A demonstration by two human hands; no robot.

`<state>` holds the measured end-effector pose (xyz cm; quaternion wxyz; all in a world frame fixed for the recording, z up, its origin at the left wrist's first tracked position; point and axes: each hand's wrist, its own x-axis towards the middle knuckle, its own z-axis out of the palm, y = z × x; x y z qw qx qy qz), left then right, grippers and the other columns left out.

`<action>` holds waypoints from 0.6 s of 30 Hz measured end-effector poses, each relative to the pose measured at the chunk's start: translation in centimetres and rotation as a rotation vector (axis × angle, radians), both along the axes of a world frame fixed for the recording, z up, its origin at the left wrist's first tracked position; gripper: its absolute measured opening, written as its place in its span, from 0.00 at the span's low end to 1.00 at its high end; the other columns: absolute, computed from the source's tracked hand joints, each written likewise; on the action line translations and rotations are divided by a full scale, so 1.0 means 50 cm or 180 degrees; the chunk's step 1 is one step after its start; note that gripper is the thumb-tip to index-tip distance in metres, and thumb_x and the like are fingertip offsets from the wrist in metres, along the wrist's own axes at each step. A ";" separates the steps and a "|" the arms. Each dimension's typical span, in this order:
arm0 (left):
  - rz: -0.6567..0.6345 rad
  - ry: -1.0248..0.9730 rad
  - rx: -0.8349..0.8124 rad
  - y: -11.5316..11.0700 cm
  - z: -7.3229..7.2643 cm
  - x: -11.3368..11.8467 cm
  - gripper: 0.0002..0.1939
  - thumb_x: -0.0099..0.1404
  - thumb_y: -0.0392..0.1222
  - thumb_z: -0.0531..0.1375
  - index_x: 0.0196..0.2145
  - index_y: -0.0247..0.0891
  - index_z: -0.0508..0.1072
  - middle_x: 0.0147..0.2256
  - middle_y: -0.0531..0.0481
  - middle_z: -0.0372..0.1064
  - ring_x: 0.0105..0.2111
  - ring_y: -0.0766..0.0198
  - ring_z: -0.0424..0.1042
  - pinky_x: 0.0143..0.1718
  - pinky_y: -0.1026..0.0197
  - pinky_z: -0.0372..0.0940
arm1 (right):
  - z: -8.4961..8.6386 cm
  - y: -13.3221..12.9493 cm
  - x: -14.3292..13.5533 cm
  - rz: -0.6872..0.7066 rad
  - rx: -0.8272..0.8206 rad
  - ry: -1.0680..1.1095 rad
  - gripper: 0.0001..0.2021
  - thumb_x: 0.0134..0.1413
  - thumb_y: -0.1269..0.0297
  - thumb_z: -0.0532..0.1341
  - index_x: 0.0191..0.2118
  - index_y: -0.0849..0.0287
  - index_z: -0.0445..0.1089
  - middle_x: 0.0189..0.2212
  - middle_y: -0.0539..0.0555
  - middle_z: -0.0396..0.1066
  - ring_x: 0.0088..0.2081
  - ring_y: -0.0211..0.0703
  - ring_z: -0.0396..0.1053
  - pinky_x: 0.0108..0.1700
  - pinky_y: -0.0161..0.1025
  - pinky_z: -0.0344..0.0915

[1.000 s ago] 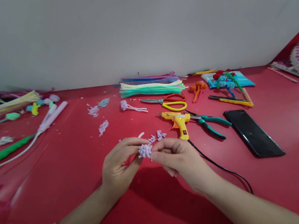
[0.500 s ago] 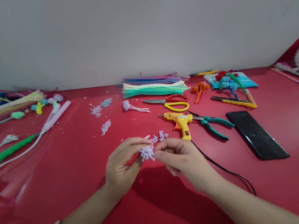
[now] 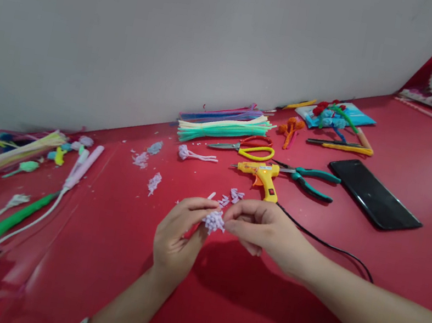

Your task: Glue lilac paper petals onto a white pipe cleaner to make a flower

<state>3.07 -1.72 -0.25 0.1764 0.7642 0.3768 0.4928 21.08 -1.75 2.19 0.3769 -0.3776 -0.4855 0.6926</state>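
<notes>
A lavender pipe-cleaner flower head (image 3: 214,221), a dense cluster of short fuzzy bits, sits between the thumb and fingers of my left hand (image 3: 177,238). Its lower part is hidden by that hand. My right hand (image 3: 266,231) pinches at the cluster's right edge; what lies between those fingertips is too small to make out. Just beyond my fingers lie loose lavender pieces (image 3: 236,195) on the red table. A finished-looking lavender flower with two pale stems (image 3: 200,156) rests farther back.
Behind my right hand are a yellow glue gun (image 3: 259,175) with a black cord, teal pliers (image 3: 313,181), scissors (image 3: 243,148) and a phone (image 3: 375,195). Pipe-cleaner bundles (image 3: 221,129) lie by the wall. A pink corded tool (image 3: 83,167) is at left.
Both hands stay at the flower head, almost unmoved. The table things appear shifted slightly rightward from a small camera motion.
</notes>
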 end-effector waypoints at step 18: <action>0.0016 -0.0493 -0.0677 -0.005 0.003 0.013 0.08 0.58 0.33 0.59 0.35 0.39 0.75 0.37 0.46 0.73 0.37 0.61 0.72 0.38 0.59 0.68 | 0.008 0.000 0.001 -0.0040 0.0174 -0.0095 0.06 0.52 0.64 0.59 0.29 0.60 0.66 0.12 0.42 0.55 0.14 0.28 0.52 0.18 0.29 0.48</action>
